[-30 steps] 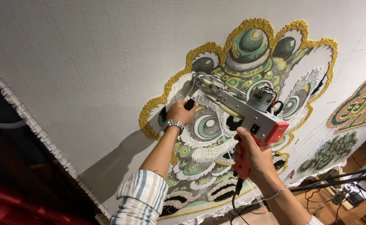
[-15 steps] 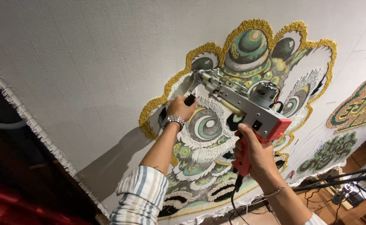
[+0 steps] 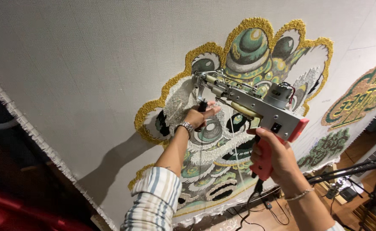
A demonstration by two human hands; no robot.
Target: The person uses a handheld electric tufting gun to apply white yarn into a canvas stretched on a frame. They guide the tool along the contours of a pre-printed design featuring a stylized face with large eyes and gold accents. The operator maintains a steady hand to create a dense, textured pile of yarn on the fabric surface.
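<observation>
Step in hand, by my read: tufting yarn into stretched backing cloth (image 3: 76,64), working the white patch at left-centre of the lion-head design (image 3: 239,107).

- Tufting gun (image 3: 256,102): metal body, red-pink grip, nose pressed to cloth near design's upper left, just inside gold border.
- Right hand (image 3: 278,160): fingers wrapped tight round red grip, low on the gun.
- Left hand (image 3: 198,117): fingers curled shut on black front handle under the nose, close to cloth. Metal watch on wrist, striped sleeve.
- Thin yarn strand (image 3: 235,149) hangs from gun.

Next move likely needs steady push into cloth, both hands guiding along the fill line.

No pkgs or labels. Second green/gold motif (image 3: 359,98) at cloth's right edge; smaller green one (image 3: 325,147) toward lower right.
</observation>
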